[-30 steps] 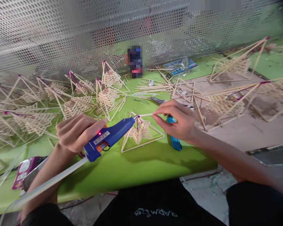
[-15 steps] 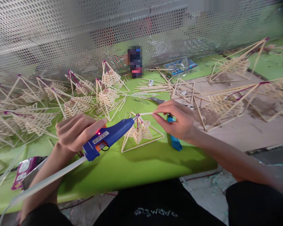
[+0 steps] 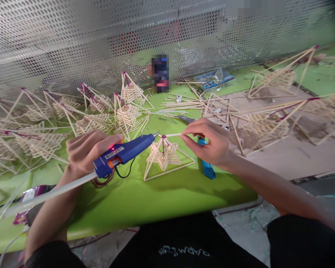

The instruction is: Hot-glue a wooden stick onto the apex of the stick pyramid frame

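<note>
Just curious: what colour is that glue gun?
Blue with an orange trigger, glue gun in the left hand, head view.

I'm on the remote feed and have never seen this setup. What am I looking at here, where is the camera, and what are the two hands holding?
There is no machine: a person works with bare hands, filmed by a camera on their head looking down. The left hand grips a blue glue gun, its nozzle close to the tip of a small stick pyramid standing on the green table. The right hand pinches a thin stick that reaches that tip. More stick pyramids crowd the left and back, loose sticks lie behind, and a blue lighter-like object lies beside the right hand.
</note>
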`<state>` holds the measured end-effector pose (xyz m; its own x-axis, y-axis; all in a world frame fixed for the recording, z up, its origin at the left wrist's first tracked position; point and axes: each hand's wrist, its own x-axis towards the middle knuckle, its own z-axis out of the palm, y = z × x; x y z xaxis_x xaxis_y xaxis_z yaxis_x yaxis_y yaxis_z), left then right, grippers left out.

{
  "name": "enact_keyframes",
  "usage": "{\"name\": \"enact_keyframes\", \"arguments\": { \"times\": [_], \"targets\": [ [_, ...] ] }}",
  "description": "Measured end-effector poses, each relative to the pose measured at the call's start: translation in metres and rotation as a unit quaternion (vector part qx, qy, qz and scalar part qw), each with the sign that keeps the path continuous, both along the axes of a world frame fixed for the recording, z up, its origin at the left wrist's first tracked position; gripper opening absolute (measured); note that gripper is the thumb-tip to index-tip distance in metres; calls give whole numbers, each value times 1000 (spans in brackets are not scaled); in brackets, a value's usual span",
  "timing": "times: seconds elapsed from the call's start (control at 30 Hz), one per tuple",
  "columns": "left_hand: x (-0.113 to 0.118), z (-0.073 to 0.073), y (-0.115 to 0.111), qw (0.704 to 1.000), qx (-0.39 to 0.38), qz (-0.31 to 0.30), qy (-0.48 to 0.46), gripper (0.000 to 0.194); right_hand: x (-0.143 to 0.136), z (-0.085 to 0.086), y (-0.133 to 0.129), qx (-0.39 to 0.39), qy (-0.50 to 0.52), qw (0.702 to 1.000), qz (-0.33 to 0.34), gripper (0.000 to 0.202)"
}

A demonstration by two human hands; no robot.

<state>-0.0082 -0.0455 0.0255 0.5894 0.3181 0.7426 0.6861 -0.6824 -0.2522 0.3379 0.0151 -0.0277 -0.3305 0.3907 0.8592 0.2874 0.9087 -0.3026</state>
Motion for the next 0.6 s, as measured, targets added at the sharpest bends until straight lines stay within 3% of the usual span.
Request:
{"name": "enact_keyframes", "arguments": {
  "times": [0.27, 0.5, 0.6],
  "targets": [
    [9, 12, 0, 999, 13, -16, 43, 23, 0, -1, 0, 2, 5, 1000, 0, 19],
    [6, 7, -1, 999, -28, -33, 24, 29, 0, -1, 0, -2, 3, 1000, -6, 18],
    [5, 4, -3, 999, -44, -10, -5, 24, 0, -1, 0, 1, 1, 1000, -6, 17]
  ]
}}
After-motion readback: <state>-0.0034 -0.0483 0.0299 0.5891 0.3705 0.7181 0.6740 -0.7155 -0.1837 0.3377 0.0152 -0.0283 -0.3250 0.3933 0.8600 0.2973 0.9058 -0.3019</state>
